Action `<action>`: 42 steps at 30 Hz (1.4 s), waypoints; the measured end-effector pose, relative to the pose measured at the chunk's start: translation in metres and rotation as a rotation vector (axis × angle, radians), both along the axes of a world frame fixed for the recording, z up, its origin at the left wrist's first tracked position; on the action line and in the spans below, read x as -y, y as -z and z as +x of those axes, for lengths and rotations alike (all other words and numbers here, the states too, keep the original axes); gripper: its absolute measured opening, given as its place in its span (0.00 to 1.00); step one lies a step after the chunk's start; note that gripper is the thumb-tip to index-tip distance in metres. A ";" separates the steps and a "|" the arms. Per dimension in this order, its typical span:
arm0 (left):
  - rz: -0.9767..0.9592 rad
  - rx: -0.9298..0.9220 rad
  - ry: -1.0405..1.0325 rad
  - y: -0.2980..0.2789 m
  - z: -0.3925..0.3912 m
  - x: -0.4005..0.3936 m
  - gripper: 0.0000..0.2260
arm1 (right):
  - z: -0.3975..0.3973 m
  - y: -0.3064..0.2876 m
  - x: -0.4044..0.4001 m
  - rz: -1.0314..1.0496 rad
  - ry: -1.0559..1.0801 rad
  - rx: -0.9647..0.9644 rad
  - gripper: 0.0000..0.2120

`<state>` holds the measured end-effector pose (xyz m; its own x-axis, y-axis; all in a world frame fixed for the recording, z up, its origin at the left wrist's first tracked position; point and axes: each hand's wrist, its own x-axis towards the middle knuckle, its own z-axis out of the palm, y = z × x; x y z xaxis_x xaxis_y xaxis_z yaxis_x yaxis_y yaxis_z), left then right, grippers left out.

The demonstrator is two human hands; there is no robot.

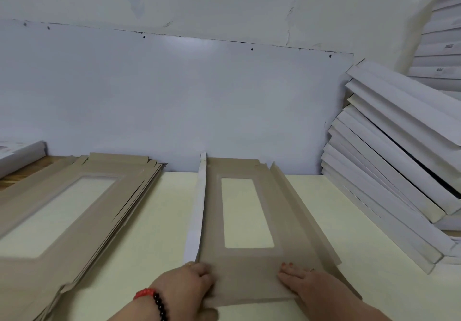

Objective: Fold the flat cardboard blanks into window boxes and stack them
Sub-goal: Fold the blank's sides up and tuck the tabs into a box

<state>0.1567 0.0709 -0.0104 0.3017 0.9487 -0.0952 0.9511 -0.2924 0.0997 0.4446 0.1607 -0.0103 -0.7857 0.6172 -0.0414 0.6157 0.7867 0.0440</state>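
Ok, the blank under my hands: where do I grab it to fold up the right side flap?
Take the right side flap by its free outer edge, coming from the right. It's already creased and slightly raised off the table, and the right hand lies beside it.

One brown cardboard blank [252, 211] with a rectangular window lies flat at centre, left side flap raised showing white, right flap partly lifted. Stack of flat blanks [67, 211] lies left. Folded white boxes [389, 171] stacked, leaning, at right.
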 end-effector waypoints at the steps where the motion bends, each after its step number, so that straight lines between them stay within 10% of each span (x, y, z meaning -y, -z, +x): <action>1: 0.033 0.005 -0.026 0.000 -0.003 0.000 0.22 | 0.000 0.000 -0.001 -0.048 -0.012 0.006 0.25; 6: 0.113 0.088 -0.094 0.005 -0.006 -0.004 0.16 | -0.003 -0.017 -0.011 -0.211 0.143 -0.034 0.11; 11: 0.022 0.351 -0.367 -0.008 -0.006 -0.023 0.04 | -0.011 -0.036 -0.028 -0.258 0.284 -0.079 0.17; 17: 0.014 0.479 -0.512 -0.005 0.003 -0.041 0.28 | -0.017 -0.039 -0.043 -0.335 0.401 -0.199 0.08; 24: 0.155 0.181 -0.476 0.013 0.022 -0.047 0.28 | -0.029 -0.013 -0.051 -0.166 0.413 -0.114 0.30; 29: 0.162 -0.080 -0.319 0.022 0.042 -0.049 0.26 | -0.057 0.007 -0.033 0.049 0.293 0.061 0.29; 35: 0.041 -0.193 -0.273 0.023 0.070 -0.058 0.31 | -0.111 0.030 -0.006 -0.134 0.287 -0.296 0.26; 42: 0.068 -0.311 -0.286 0.021 0.041 -0.058 0.27 | -0.071 0.036 -0.024 -0.060 0.262 0.015 0.27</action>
